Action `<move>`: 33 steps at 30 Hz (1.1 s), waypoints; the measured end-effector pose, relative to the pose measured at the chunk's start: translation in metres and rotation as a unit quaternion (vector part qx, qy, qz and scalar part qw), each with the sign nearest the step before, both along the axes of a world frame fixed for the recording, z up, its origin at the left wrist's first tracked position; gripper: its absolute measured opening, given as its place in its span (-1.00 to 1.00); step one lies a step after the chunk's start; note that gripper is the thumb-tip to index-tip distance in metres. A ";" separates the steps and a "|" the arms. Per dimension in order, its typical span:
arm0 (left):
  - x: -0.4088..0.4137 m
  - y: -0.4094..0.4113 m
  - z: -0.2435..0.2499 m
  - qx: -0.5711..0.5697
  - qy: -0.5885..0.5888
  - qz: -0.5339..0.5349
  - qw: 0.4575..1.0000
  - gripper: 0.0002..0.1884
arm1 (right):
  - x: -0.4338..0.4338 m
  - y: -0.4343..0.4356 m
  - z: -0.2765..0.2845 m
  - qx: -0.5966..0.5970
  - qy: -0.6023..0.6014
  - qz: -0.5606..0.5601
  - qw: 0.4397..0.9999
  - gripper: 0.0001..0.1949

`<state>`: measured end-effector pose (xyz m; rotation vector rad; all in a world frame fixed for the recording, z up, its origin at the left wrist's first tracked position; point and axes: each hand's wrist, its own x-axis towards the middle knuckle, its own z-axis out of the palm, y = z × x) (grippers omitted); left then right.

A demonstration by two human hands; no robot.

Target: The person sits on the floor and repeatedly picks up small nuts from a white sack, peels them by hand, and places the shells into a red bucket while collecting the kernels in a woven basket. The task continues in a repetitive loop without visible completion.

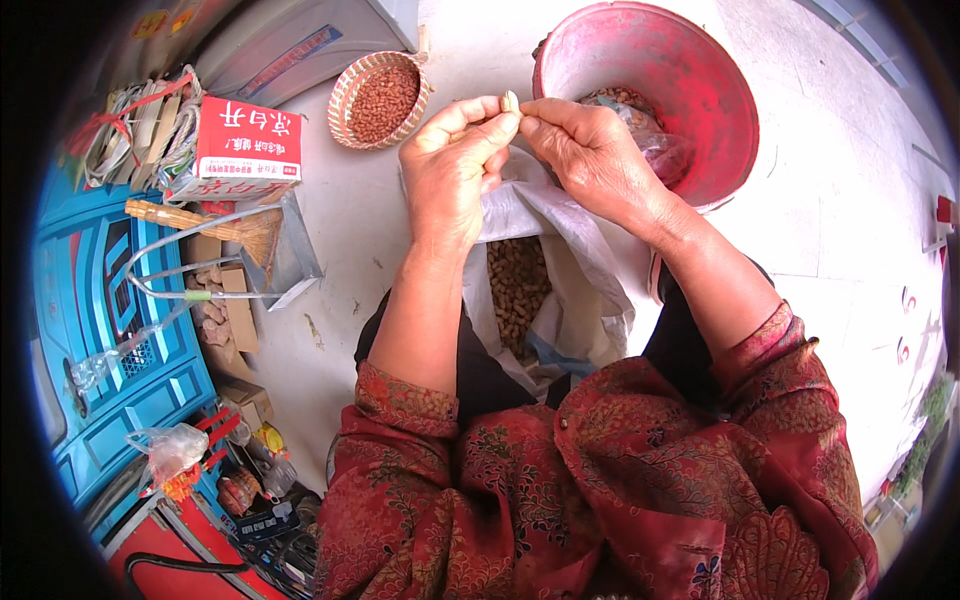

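Note:
My left hand (454, 161) grips a pale peanut pod (510, 102) between thumb and forefinger. The fingertips of my right hand (592, 154) are pinched at the right side of the same pod; whether they hold part of it is hard to tell. Below both hands, between my knees, an open white woven sack (592, 277) holds many unshelled peanuts (517, 289). Beyond my left hand stands a round woven basket (337, 97) of reddish shelled peanuts (384, 103). Behind my right hand is a red plastic tub (720, 97) with peanut shells and a plastic bag (656, 146) inside.
At the left are a red-and-white carton (251, 139), a metal dustpan (289, 255) with a straw hand broom (259, 236) and a blue panelled object (165, 322). A grey cabinet-like object (360, 30) stands behind the basket. Pale tiled floor (810, 225) extends to the right.

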<state>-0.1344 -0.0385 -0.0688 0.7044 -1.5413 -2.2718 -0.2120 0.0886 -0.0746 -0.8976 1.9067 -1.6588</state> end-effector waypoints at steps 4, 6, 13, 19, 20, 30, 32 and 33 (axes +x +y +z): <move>0.000 -0.001 0.001 -0.025 -0.028 -0.041 0.998 -0.87 | -0.008 0.001 -0.009 0.035 0.154 0.012 0.987 -0.83; 0.000 -0.001 0.001 -0.069 -0.047 -0.048 0.995 -0.88 | -0.010 0.005 -0.006 0.051 0.192 0.036 0.979 -0.87; 0.005 -0.005 -0.010 -0.279 0.001 -0.080 0.957 -0.93 | -0.008 0.007 -0.011 0.075 0.250 0.076 0.962 -0.89; 0.010 -0.005 -0.018 -0.384 0.026 -0.071 0.920 -0.94 | -0.001 0.007 -0.007 0.048 0.212 0.071 0.974 -0.83; 0.011 -0.004 -0.018 -0.383 0.025 -0.066 0.921 -0.94 | 0.000 0.007 -0.007 0.047 0.199 0.066 0.977 -0.82; 0.005 0.003 -0.032 -0.435 0.053 0.031 0.898 -0.94 | 0.011 -0.007 -0.014 0.035 0.049 -0.009 0.998 -0.79; 0.004 0.000 -0.037 -0.411 0.064 0.051 0.908 -0.94 | 0.014 -0.010 -0.013 0.034 0.026 -0.024 0.999 -0.79; 0.002 0.000 -0.038 -0.416 0.063 0.052 0.906 -0.94 | 0.014 -0.011 -0.015 0.036 0.020 -0.033 0.999 -0.79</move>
